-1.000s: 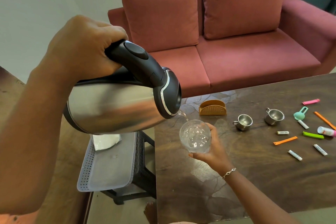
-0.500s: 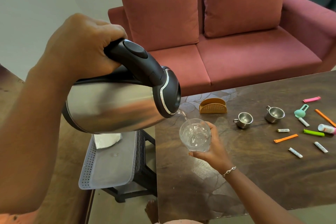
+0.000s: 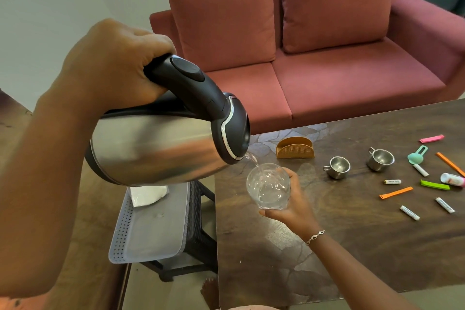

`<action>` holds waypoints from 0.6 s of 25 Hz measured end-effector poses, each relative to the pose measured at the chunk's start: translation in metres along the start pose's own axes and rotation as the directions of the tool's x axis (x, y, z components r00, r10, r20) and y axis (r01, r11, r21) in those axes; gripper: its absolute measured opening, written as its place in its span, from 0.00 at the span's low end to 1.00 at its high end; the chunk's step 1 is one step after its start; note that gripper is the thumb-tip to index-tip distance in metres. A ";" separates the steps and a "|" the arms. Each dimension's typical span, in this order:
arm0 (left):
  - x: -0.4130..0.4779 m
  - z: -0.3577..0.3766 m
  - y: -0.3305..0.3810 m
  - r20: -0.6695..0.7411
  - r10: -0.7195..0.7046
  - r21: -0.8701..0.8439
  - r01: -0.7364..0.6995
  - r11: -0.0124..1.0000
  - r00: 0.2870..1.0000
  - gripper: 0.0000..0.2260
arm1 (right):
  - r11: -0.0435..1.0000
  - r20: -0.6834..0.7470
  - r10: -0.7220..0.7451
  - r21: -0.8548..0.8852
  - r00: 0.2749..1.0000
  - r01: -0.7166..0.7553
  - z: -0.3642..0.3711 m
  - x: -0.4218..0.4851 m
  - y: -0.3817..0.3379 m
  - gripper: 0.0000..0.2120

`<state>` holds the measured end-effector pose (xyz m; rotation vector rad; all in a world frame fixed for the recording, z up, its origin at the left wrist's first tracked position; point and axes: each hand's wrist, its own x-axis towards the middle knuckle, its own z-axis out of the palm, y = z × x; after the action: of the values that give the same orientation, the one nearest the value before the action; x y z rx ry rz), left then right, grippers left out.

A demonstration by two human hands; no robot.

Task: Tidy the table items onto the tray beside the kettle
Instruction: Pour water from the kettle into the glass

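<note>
A person's left hand (image 3: 113, 68) grips the handle of a tilted kettle (image 3: 156, 151), pouring water (image 3: 253, 158) into a glass (image 3: 268, 186) clasped in the right hand (image 3: 292, 206). The tray (image 3: 151, 234) sits below the left hand; cups (image 3: 337, 167) and clips (image 3: 396, 192) lie beyond the right.

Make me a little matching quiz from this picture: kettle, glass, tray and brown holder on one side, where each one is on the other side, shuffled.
1. kettle
2. glass
3. tray
4. brown holder

A. on the black stand beside the table
B. gripped by the left hand, tilted
C. standing on the table
D. held in the right hand

Pairs: 1-B, 2-D, 3-A, 4-C
</note>
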<state>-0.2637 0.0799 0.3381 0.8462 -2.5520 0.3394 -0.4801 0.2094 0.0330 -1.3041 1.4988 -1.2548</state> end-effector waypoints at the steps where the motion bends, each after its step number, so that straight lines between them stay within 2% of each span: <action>1: 0.000 0.000 0.000 0.000 0.000 -0.001 0.000 1.000 1.000 0.07 | 1.000 0.000 -0.001 -0.001 1.000 0.001 0.001 0.001 -0.001 0.42; 15: 0.003 0.002 -0.004 0.018 -0.025 0.015 0.025 1.000 1.000 0.08 | 1.000 0.010 -0.005 0.027 1.000 0.004 0.005 0.008 -0.004 0.42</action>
<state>-0.2635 0.0744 0.3379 0.8900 -2.5557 0.3450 -0.4754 0.2009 0.0356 -1.2953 1.4681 -1.2651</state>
